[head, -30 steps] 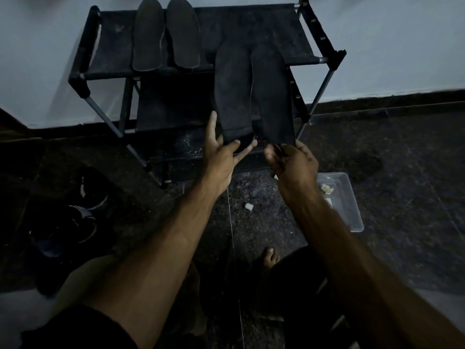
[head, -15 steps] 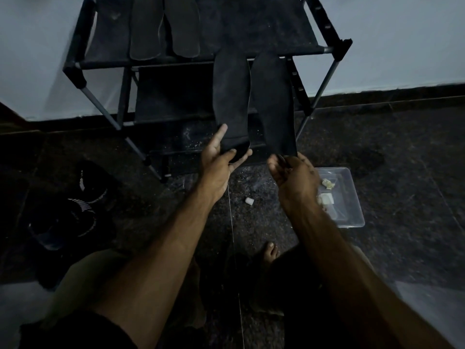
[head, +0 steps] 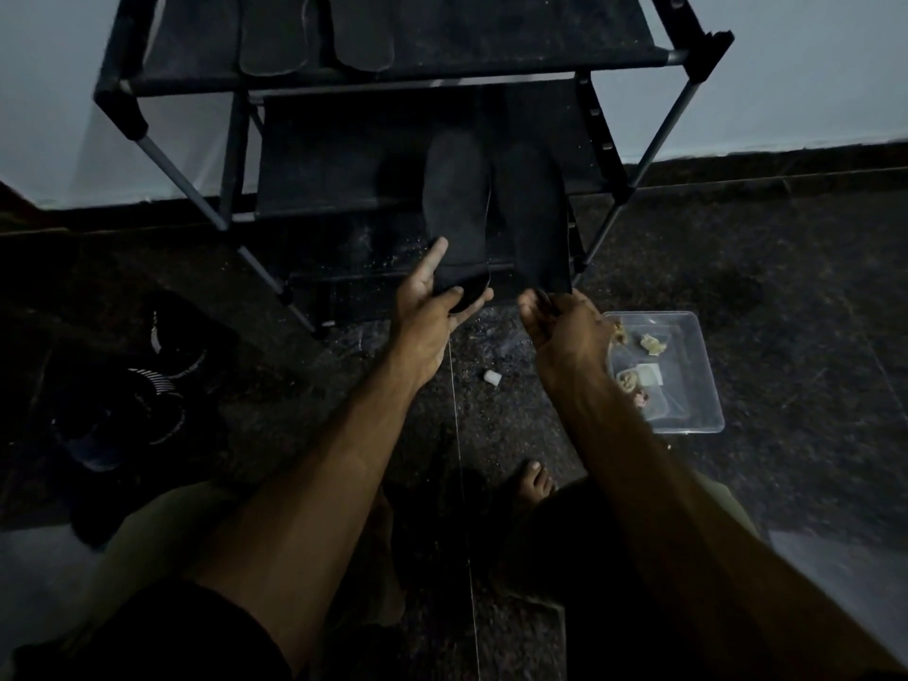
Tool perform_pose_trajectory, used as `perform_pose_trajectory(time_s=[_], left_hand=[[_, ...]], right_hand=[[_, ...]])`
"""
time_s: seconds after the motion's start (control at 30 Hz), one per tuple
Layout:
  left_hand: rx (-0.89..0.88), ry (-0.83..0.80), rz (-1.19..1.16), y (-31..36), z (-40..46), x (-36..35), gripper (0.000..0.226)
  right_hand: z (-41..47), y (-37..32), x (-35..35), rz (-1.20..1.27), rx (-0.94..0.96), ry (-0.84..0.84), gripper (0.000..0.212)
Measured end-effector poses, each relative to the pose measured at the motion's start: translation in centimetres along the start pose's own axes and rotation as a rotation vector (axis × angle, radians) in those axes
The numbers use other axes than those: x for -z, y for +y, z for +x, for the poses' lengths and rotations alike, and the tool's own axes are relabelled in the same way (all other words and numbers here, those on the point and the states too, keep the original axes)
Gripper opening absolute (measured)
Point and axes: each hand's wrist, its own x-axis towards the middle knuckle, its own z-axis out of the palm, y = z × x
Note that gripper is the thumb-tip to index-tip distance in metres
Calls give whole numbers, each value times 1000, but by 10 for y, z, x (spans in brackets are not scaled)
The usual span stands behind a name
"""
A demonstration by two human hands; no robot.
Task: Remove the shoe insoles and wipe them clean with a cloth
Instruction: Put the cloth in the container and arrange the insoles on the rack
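Now both hands reach toward a black shoe rack (head: 634, 56) that stands against a pale wall. Two dark insoles hang side by side in front of its lower shelves, toes up. The left hand (head: 432, 312) has its fingers (head: 435, 258) mostly straight along the edge of the left insole (head: 457, 208), with the heel end resting across its palm and the thumb laid over it. The right hand (head: 565, 321) pinches the bottom edge of the right insole (head: 535, 218) between curled fingers and thumb. Two more insoles (head: 314, 36) lie flat on the top shelf, side by side at its left. On the dark floor, a clear plastic tub (head: 697, 405) with pale scraps sits just beside the right hand, and dark sneakers (head: 147, 385) lie well off to the left.
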Motion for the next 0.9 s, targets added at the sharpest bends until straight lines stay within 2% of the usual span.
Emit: perform_pose_trajectory(time_s=[0.4, 0.9], left_hand=[[22, 51, 22, 3, 50, 2, 65], [-63, 11, 161, 11, 131, 4, 64]], right_hand=[[57, 18, -11, -38, -64, 61, 24], [123, 9, -57, -204, 15, -51, 15]])
